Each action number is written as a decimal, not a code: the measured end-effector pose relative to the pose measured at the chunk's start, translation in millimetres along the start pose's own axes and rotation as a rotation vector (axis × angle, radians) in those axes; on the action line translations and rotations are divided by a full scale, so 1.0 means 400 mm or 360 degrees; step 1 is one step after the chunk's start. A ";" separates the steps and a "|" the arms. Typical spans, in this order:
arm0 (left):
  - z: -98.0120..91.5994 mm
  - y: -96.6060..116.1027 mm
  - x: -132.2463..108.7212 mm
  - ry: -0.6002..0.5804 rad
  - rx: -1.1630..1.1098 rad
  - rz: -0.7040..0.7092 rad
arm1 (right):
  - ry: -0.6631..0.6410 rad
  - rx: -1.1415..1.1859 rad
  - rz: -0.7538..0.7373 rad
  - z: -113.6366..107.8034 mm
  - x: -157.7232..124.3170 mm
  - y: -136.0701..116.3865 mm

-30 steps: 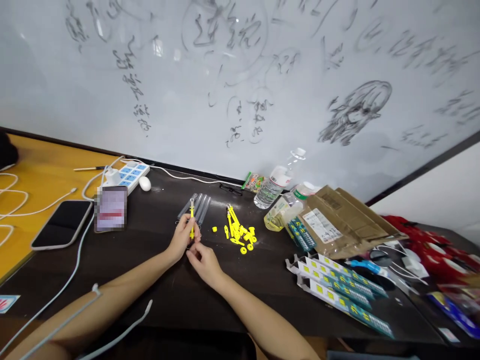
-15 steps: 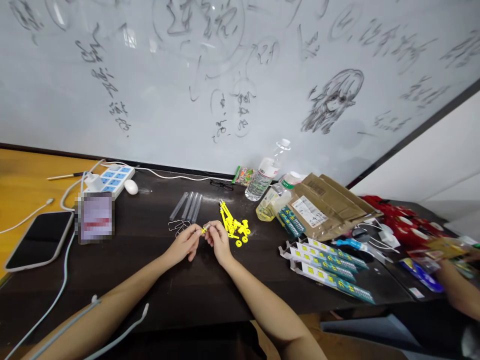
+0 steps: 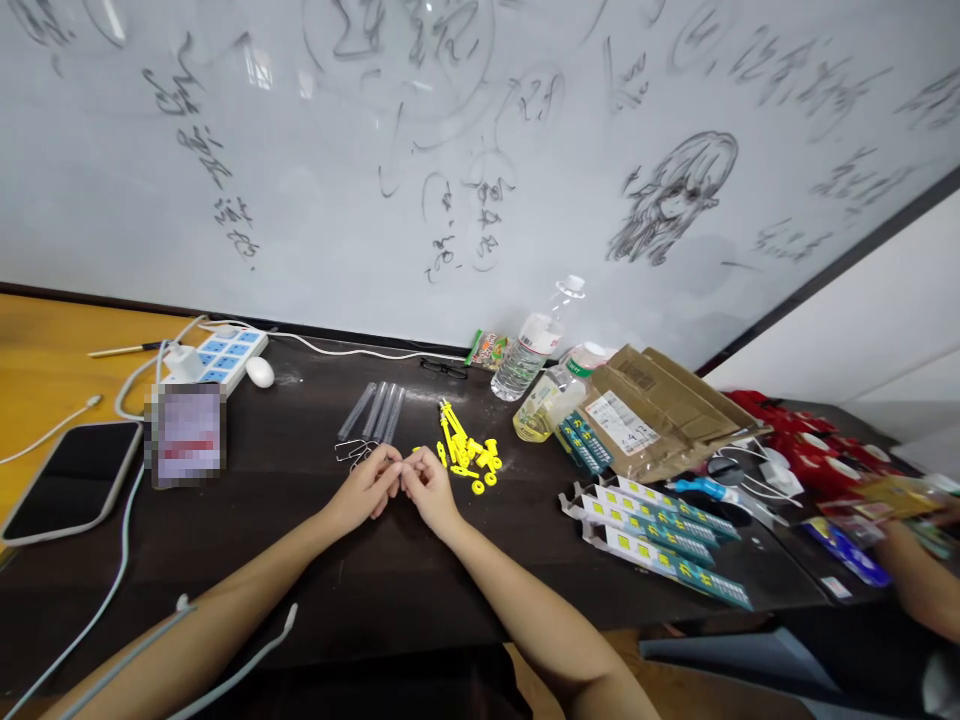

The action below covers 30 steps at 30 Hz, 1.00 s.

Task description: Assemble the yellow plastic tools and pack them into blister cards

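My left hand (image 3: 370, 482) and my right hand (image 3: 430, 487) meet fingertip to fingertip over the dark table, both closed in a pinch. Between them is a small yellow plastic piece, mostly covered by the fingers. Just right of my right hand lies a loose pile of yellow plastic parts (image 3: 466, 455), with rings and slim pointed pieces among them. Beyond the hands, several clear plastic tubes (image 3: 385, 410) lie side by side. Bent metal wires (image 3: 352, 453) rest at the near end of the tubes, close to my left hand.
Several flat printed boxes (image 3: 667, 540) lie to the right, before a cardboard package (image 3: 637, 420). A water bottle (image 3: 529, 355) and a bottle of yellowish liquid (image 3: 551, 400) stand behind. Leftward are a phone (image 3: 71, 480), power strip (image 3: 232, 355) and cables. Another person's arm (image 3: 919, 575) shows far right.
My fingers have closed in tighter, so the yellow piece and shiny metal bit seen between them are now mostly covered. The view has shifted slightly; the table items lie as before.
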<state>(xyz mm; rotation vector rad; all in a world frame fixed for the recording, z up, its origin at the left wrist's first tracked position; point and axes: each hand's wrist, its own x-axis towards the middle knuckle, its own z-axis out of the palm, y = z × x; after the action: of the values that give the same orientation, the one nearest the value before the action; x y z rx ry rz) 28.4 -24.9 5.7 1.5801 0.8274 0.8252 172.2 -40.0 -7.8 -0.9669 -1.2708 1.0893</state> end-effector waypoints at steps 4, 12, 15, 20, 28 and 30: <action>-0.004 -0.005 0.009 0.0023 -0.0065 -0.0013 | 0.0072 0.0111 0.0091 0.015 -0.009 0.009; -0.011 -0.009 0.016 0.0089 -0.0081 0.0062 | 0.0179 0.0130 0.0094 0.002 0.008 0.009; -0.008 -0.003 0.011 0.0155 -0.0131 0.0068 | 0.0064 0.0022 0.0043 -0.008 0.011 -0.004; -0.008 -0.010 0.010 0.0108 -0.0067 0.0036 | -0.0191 -0.0051 0.0070 -0.002 -0.002 -0.011; -0.015 -0.031 0.022 0.0078 -0.0112 0.0094 | -0.0177 -0.0129 0.0113 -0.018 0.015 -0.013; -0.014 -0.027 0.024 0.0044 -0.0171 0.0054 | -0.0160 -0.0107 0.0104 -0.023 0.018 -0.014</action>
<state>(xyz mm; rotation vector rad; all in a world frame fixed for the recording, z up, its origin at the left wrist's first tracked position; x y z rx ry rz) 27.6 -12.7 -3.2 1.4947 0.7654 0.9026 181.8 -34.0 -1.3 -1.0207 -1.3732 1.1646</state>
